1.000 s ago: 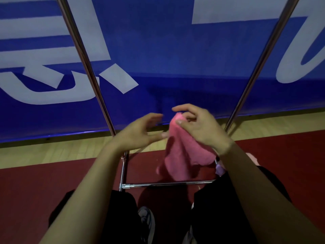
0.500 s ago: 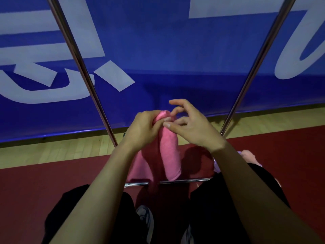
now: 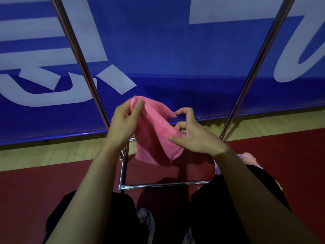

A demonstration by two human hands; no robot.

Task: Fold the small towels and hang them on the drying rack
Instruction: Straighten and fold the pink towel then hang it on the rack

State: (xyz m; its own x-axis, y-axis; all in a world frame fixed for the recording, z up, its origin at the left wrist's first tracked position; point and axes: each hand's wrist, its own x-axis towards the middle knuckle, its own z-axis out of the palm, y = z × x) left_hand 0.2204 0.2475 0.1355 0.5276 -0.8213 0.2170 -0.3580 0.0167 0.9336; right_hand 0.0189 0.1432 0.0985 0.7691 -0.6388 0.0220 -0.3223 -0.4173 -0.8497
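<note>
Left hand (image 3: 125,123) pinches the pink towel (image 3: 154,134) by its top corner, right hand (image 3: 191,134) w/ fingers curled into the edge. Imo match corners first, then drape it over the rack (image 3: 84,67).

The two slanted poles of the drying rack (image 3: 82,67) run out past the top edge, so the rack's upper part cannot be seen. The pink towel (image 3: 154,136) hides part of the left pole's foot, and its own near right portion is covered by the right hand (image 3: 195,136); which fingers of that hand hold the cloth cannot be told. The left hand (image 3: 124,120) covers the towel's far left corner apart from a strip above the thumb. Behind the right forearm, a pale pink and lilac bundle (image 3: 248,158) shows only in part. The white lettering on the blue banner (image 3: 158,50) is cropped by the edges and unreadable. A grey shoe (image 3: 146,224) is cut off at the bottom.
</note>
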